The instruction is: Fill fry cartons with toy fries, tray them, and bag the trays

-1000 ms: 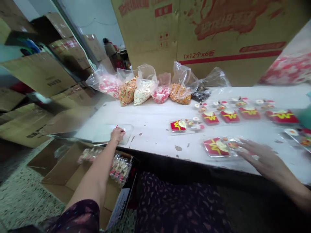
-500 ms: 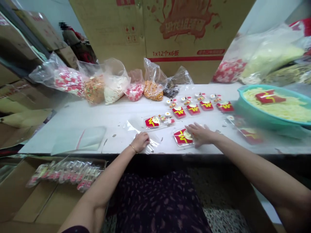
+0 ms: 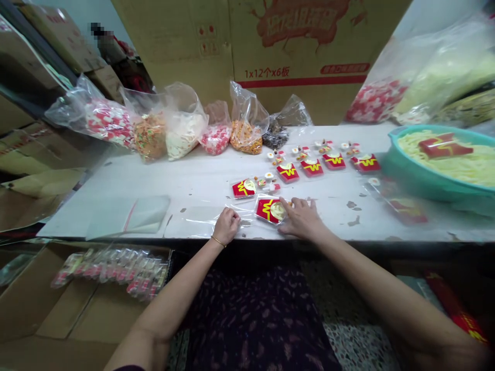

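My left hand point(image 3: 227, 225) is closed, its fingers pinching the open end of a clear plastic bag point(image 3: 197, 220) that lies flat at the table's front edge. Beside it on the right, my right hand point(image 3: 302, 219) grips the right end of a clear plastic tray with a red fries box point(image 3: 267, 209) marked in yellow. The tray's left end points at the bag's mouth; whether it has entered cannot be made out. Just behind lies a similar filled tray point(image 3: 244, 188) with small toy food pieces. Several more filled trays point(image 3: 288, 172) stand in a row farther back.
A turquoise basin point(image 3: 406, 167) of pale strips stands at the right. Bags of small pieces point(image 3: 149, 136) line the back, before a large carton point(image 3: 297, 98). Flat clear bags point(image 3: 147, 214) lie at the left. Below, an open carton point(image 3: 50, 314) holds several packed sets.
My right hand has slid the tray leftward toward the bag. My left hand stays near its place, and the bag now lies flatter, stretched out to the left.
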{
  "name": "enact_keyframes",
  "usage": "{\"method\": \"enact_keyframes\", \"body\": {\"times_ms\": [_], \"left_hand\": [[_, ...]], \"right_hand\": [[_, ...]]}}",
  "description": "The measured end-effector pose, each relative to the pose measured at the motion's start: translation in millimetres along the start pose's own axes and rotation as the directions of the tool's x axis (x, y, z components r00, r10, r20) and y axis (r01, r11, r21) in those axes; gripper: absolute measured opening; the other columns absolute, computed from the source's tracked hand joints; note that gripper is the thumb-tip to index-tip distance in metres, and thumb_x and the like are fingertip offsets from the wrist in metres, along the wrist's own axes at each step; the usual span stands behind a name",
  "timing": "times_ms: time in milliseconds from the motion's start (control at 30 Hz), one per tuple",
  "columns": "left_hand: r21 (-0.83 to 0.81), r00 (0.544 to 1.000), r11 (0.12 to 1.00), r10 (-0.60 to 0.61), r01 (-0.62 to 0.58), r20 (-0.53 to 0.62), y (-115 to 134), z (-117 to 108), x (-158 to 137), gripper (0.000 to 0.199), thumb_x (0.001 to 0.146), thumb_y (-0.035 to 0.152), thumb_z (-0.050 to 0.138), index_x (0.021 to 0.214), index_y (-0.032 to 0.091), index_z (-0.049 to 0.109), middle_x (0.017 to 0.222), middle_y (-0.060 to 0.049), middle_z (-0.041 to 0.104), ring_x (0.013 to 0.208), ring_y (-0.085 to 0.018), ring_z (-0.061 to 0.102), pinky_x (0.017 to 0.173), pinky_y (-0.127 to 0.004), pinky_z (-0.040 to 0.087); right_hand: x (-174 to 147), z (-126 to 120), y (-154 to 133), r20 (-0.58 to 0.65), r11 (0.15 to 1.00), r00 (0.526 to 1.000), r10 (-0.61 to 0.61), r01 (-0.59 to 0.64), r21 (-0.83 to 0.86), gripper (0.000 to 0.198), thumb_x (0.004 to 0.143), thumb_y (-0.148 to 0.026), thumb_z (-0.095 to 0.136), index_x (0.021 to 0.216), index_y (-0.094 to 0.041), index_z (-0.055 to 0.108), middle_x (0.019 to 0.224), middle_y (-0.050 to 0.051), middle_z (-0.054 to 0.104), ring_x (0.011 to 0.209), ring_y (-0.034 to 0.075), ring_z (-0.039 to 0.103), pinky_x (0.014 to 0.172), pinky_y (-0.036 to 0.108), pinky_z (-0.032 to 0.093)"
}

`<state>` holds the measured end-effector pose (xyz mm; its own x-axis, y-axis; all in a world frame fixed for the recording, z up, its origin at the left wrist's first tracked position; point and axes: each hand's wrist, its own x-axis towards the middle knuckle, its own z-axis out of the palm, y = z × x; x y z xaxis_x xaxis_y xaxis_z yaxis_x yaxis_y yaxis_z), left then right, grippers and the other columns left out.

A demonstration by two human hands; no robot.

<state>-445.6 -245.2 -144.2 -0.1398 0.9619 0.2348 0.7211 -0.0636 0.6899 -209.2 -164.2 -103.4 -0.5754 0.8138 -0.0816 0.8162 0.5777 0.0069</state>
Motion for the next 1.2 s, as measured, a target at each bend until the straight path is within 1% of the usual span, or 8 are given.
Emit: {"method": "enact_keyframes", "body": {"times_ms": [200,433,567,633,767,933,1067,1200], "left_hand": [[-0.024,0.979,0.997,-0.070,0.067,-0.194,-0.4,-3.2,0.0,0.009,0.076,0.017,0.045,0.067,0.019,0.044,0.074,-0.003,0.046,0.070,-0.014,0.046,0.068,-0.029,0.043],[0.039,0.997,0.999,0.023,-0.020,-0.078,0.0,5.3,-4.6,0.008,0.077,0.014,0.043,0.071,0.018,0.047,0.084,-0.004,0.048,0.078,-0.014,0.050,0.074,-0.028,0.045],[0.143,0.985,0.980,-0.124,0.140,-0.116,-6.5,-0.9,3.7,0.014,0.075,0.018,0.051,0.089,0.016,0.052,0.102,-0.009,0.049,0.091,-0.016,0.052,0.078,-0.028,0.046],[0.236,0.973,0.944,-0.225,0.232,-0.054,-7.8,-4.0,10.6,0.020,0.074,0.019,0.053,0.094,0.016,0.053,0.101,-0.009,0.052,0.091,-0.017,0.053,0.079,-0.029,0.045],[0.385,0.914,0.857,-0.399,0.343,0.071,-4.0,-4.9,19.4,0.009,0.077,0.024,0.050,0.076,0.017,0.057,0.081,-0.006,0.057,0.081,-0.018,0.056,0.075,-0.030,0.044],[0.405,0.943,0.866,-0.333,0.293,0.029,-3.6,-5.7,18.5,0.020,0.078,0.027,0.051,0.096,0.019,0.054,0.108,-0.007,0.050,0.081,-0.016,0.057,0.072,-0.027,0.043],[0.423,0.929,0.854,-0.363,0.302,0.070,-7.3,-7.2,21.1,0.011,0.079,0.026,0.048,0.079,0.018,0.056,0.091,-0.006,0.056,0.080,-0.017,0.057,0.070,-0.028,0.042],[0.364,0.902,0.829,-0.421,0.425,-0.096,-7.5,-5.0,24.0,0.013,0.080,0.024,0.045,0.078,0.017,0.056,0.086,-0.007,0.060,0.080,-0.017,0.056,0.070,-0.027,0.041]], "right_hand": [[-3.9,-2.0,-7.1,-0.047,1.000,0.999,0.015,-0.016,-0.016,0.093,0.060,-0.063,0.054,0.136,-0.021,0.022,0.118,0.017,0.043,0.108,0.034,0.038,0.095,0.056,0.014],[-3.7,-1.3,-28.4,-0.018,0.997,0.998,-0.068,0.067,-0.047,0.096,0.058,-0.059,0.060,0.137,-0.020,0.021,0.120,0.017,0.043,0.109,0.032,0.039,0.097,0.053,0.013],[-1.1,1.0,-25.7,0.041,0.991,0.992,-0.119,0.121,-0.054,0.096,0.057,-0.060,0.060,0.137,-0.020,0.023,0.119,0.017,0.044,0.109,0.032,0.039,0.097,0.053,0.015],[1.1,1.1,-23.4,0.050,0.987,0.988,-0.148,0.151,-0.062,0.097,0.057,-0.060,0.060,0.137,-0.020,0.022,0.118,0.017,0.044,0.109,0.033,0.039,0.097,0.053,0.015],[5.5,0.2,-23.5,0.048,0.978,0.981,-0.190,0.193,-0.074,0.096,0.058,-0.060,0.059,0.137,-0.019,0.023,0.117,0.017,0.045,0.108,0.033,0.041,0.097,0.052,0.015],[6.1,5.1,-23.4,0.033,0.971,0.973,-0.227,0.229,-0.072,0.096,0.058,-0.061,0.058,0.137,-0.019,0.023,0.117,0.016,0.045,0.107,0.032,0.041,0.097,0.052,0.016],[5.1,10.4,-22.5,0.019,0.961,0.963,-0.268,0.268,-0.069,0.095,0.058,-0.060,0.058,0.136,-0.019,0.024,0.118,0.017,0.044,0.107,0.032,0.041,0.096,0.053,0.017],[1.7,12.9,-30.0,-0.006,0.948,0.951,-0.311,0.309,-0.069,0.091,0.059,-0.058,0.058,0.135,-0.019,0.026,0.116,0.016,0.046,0.105,0.032,0.042,0.096,0.053,0.017]]}}
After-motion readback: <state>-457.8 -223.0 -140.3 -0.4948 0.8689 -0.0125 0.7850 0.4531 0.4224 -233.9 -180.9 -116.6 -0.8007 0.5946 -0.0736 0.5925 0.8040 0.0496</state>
